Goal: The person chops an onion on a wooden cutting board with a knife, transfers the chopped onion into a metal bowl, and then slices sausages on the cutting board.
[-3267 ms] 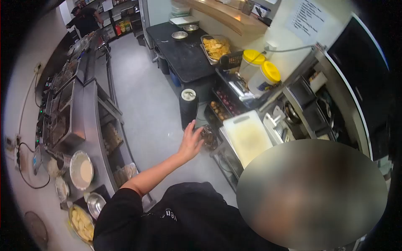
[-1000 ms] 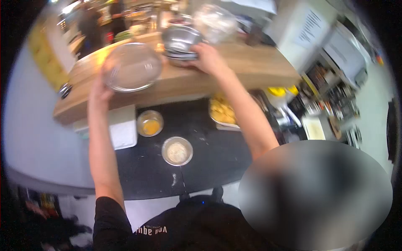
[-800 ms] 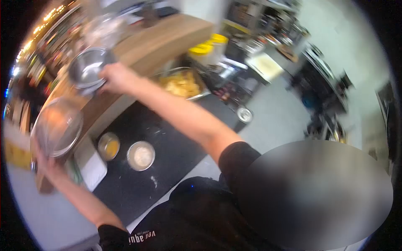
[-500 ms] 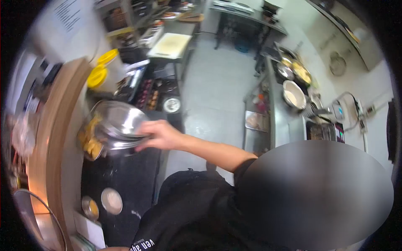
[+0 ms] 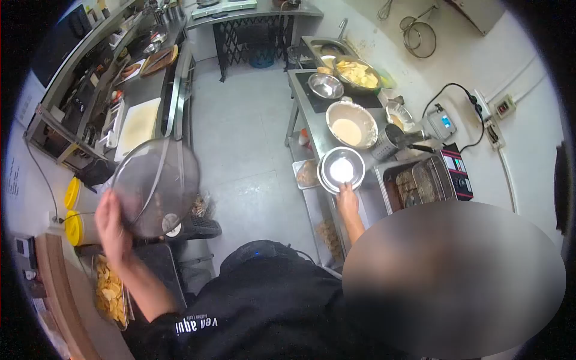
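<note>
Left hand [image 5: 111,227] and right hand [image 5: 346,201] reach forward, well apart, both gripping.

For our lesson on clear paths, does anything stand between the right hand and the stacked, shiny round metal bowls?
Nothing visible: the right hand grips the shiny round metal bowls at their near edge.

Black short-sleeved shirt [image 5: 264,318] with small white "ven aqui" lettering [image 5: 197,324], bare forearms.
</note>
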`<action>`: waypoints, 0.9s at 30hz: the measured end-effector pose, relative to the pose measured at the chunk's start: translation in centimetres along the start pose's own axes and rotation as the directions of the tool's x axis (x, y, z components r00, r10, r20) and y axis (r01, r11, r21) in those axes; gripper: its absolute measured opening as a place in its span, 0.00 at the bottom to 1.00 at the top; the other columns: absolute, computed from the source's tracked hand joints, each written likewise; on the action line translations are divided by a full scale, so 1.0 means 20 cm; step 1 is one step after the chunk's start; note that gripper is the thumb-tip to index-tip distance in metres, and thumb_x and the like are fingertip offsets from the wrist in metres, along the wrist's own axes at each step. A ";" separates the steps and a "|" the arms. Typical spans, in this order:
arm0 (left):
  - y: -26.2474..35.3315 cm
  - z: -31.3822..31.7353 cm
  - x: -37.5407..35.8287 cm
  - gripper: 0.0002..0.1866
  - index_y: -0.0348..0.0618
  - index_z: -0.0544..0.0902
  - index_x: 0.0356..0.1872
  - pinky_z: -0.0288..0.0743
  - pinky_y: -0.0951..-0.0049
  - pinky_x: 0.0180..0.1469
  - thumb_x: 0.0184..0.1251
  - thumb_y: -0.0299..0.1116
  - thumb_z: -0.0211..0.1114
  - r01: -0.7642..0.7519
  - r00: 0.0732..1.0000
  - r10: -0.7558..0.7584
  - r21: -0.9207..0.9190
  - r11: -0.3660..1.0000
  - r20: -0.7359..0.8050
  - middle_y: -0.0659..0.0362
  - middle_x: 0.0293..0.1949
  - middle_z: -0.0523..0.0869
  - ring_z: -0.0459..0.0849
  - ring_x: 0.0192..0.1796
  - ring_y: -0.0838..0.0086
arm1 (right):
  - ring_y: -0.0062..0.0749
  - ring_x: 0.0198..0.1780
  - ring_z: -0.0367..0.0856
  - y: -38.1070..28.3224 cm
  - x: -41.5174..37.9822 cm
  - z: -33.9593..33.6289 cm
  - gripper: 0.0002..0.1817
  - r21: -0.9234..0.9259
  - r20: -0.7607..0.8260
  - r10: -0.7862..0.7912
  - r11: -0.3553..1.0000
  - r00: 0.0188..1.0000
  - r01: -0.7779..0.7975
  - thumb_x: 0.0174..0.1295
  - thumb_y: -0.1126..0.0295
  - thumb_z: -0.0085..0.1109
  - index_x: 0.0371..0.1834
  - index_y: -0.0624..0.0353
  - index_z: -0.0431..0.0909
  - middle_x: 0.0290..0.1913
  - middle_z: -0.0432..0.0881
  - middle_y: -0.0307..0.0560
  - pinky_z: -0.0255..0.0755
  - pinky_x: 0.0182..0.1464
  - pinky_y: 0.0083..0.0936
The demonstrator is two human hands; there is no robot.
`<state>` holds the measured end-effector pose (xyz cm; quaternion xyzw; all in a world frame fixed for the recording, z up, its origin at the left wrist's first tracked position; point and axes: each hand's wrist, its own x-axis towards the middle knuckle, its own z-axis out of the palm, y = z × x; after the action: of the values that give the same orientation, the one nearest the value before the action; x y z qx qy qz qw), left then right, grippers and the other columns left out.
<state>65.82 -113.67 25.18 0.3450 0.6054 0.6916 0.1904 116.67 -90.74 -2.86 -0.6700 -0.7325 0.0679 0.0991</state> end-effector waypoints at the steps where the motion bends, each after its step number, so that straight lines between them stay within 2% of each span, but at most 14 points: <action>1: 0.02 0.14 0.09 0.14 0.36 0.79 0.50 0.69 0.81 0.47 0.72 0.35 0.56 0.051 0.970 -0.036 -0.054 0.997 0.241 0.62 0.41 0.82 0.78 0.42 0.80 | 0.49 0.50 0.79 0.01 0.03 0.02 0.25 0.004 0.008 -0.007 1.000 1.000 0.007 0.49 0.76 0.65 0.53 0.55 0.75 0.54 0.77 0.48 0.74 0.51 0.37; 3: -0.11 0.34 0.28 0.14 0.35 0.79 0.47 0.70 0.81 0.46 0.72 0.36 0.56 0.112 0.975 -0.098 -0.058 0.992 0.197 0.61 0.42 0.84 0.79 0.41 0.80 | 0.50 0.53 0.77 -0.03 0.10 0.02 0.28 0.059 0.005 0.012 0.998 1.000 -0.012 0.48 0.73 0.67 0.56 0.53 0.73 0.60 0.73 0.48 0.73 0.53 0.39; 5: -0.17 0.43 0.45 0.15 0.35 0.79 0.49 0.72 0.79 0.47 0.72 0.38 0.56 0.150 0.918 -0.099 -0.104 0.983 0.384 0.61 0.43 0.84 0.80 0.42 0.79 | 0.49 0.53 0.77 -0.09 0.16 -0.04 0.28 0.075 0.026 -0.002 0.997 1.000 0.000 0.47 0.72 0.68 0.56 0.53 0.74 0.60 0.73 0.49 0.73 0.54 0.39; 10: -0.37 0.63 0.99 0.15 0.34 0.80 0.45 0.73 0.80 0.42 0.71 0.38 0.57 0.190 0.881 -0.105 -0.141 0.971 0.461 0.61 0.38 0.84 0.80 0.37 0.81 | 0.47 0.56 0.76 -0.05 0.38 0.07 0.27 0.021 -0.021 0.094 0.995 0.995 -0.094 0.47 0.68 0.70 0.54 0.53 0.75 0.59 0.75 0.48 0.72 0.55 0.38; 15: -0.61 0.92 1.67 0.14 0.35 0.80 0.42 0.74 0.80 0.40 0.70 0.38 0.58 0.169 0.767 -0.089 -0.066 0.983 0.636 0.63 0.33 0.83 0.80 0.34 0.81 | 0.47 0.57 0.76 -0.24 0.45 -0.05 0.26 -0.031 -0.018 0.400 0.916 0.916 -0.401 0.50 0.61 0.68 0.54 0.54 0.75 0.61 0.74 0.50 0.72 0.54 0.38; 17: -0.66 1.13 1.88 0.13 0.37 0.80 0.38 0.73 0.80 0.37 0.70 0.39 0.58 0.150 0.766 -0.073 -0.068 0.986 0.639 0.65 0.30 0.82 0.80 0.33 0.82 | 0.49 0.54 0.78 -0.35 0.52 -0.13 0.29 -0.114 0.019 0.444 0.891 0.896 -0.439 0.49 0.61 0.69 0.56 0.57 0.74 0.56 0.78 0.53 0.73 0.52 0.40; 18: -0.70 1.21 1.99 0.12 0.39 0.80 0.36 0.73 0.80 0.36 0.70 0.39 0.58 0.161 0.717 -0.063 -0.077 0.984 0.695 0.65 0.29 0.81 0.79 0.33 0.82 | 0.49 0.54 0.78 -0.40 0.55 -0.17 0.29 -0.113 0.012 0.442 0.892 0.897 -0.438 0.49 0.61 0.69 0.56 0.57 0.74 0.56 0.78 0.53 0.73 0.52 0.40; 20: -0.79 1.40 2.15 0.13 0.42 0.79 0.32 0.73 0.79 0.36 0.70 0.40 0.59 0.188 0.632 -0.063 -0.074 0.979 0.772 0.66 0.26 0.80 0.79 0.32 0.83 | 0.49 0.50 0.81 -0.44 0.67 -0.30 0.27 -0.116 0.242 0.386 0.922 0.890 -0.369 0.53 0.59 0.67 0.55 0.60 0.76 0.48 0.82 0.57 0.73 0.51 0.38; 21: -0.85 1.50 2.23 0.13 0.43 0.78 0.30 0.73 0.78 0.36 0.69 0.41 0.59 0.204 0.591 -0.071 -0.064 0.977 0.803 0.66 0.26 0.80 0.79 0.32 0.83 | 0.49 0.50 0.81 -0.56 0.79 -0.42 0.27 -0.112 0.212 0.395 0.918 0.894 -0.379 0.53 0.59 0.67 0.55 0.60 0.76 0.48 0.82 0.57 0.73 0.51 0.38; 22: -0.96 1.59 2.32 0.13 0.42 0.78 0.29 0.74 0.77 0.36 0.69 0.41 0.60 0.163 0.544 0.026 -0.136 0.977 0.839 0.65 0.26 0.80 0.79 0.31 0.81 | 0.47 0.48 0.83 -0.75 0.93 -0.56 0.24 0.150 0.141 0.447 0.872 0.883 -0.465 0.56 0.59 0.64 0.53 0.60 0.78 0.45 0.83 0.57 0.74 0.50 0.35; 23: -0.93 1.69 2.33 0.13 0.40 0.79 0.31 0.75 0.77 0.37 0.67 0.40 0.63 0.257 0.513 0.043 -0.201 0.945 0.857 0.64 0.28 0.81 0.80 0.31 0.80 | 0.45 0.45 0.84 -0.89 1.06 -0.64 0.22 0.405 0.076 0.505 0.772 0.860 -0.489 0.59 0.58 0.62 0.51 0.61 0.79 0.41 0.84 0.58 0.74 0.50 0.32; 24: -0.96 1.79 2.36 0.12 0.39 0.79 0.32 0.75 0.76 0.38 0.64 0.39 0.65 0.283 0.498 0.093 -0.263 0.922 0.862 0.63 0.28 0.82 0.80 0.31 0.79 | 0.46 0.44 0.84 -0.96 1.20 -0.67 0.21 0.431 0.018 0.480 0.788 0.877 -0.440 0.64 0.55 0.56 0.47 0.63 0.81 0.42 0.84 0.57 0.74 0.48 0.31; 25: -1.00 1.89 2.39 0.12 0.38 0.80 0.33 0.76 0.76 0.38 0.62 0.37 0.68 0.307 0.489 0.145 -0.325 0.894 0.860 0.62 0.29 0.83 0.81 0.31 0.78 | 0.42 0.47 0.84 -1.00 1.35 -0.64 0.19 0.532 -0.063 0.446 0.772 0.893 -0.349 0.66 0.57 0.53 0.47 0.63 0.82 0.45 0.83 0.58 0.73 0.51 0.29; 27: -1.01 2.05 2.44 0.13 0.38 0.80 0.34 0.76 0.76 0.39 0.59 0.37 0.70 0.360 0.471 0.164 -0.359 0.861 0.867 0.62 0.29 0.83 0.81 0.32 0.78 | 0.42 0.56 0.78 -1.19 1.68 -0.68 0.18 0.616 -0.202 0.301 0.779 0.932 -0.118 0.69 0.60 0.50 0.53 0.62 0.79 0.52 0.81 0.58 0.68 0.59 0.28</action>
<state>58.13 -47.63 18.86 0.5504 0.2414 0.5338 0.5948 94.04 -60.04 17.62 -0.6857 -0.5713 0.2054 0.4015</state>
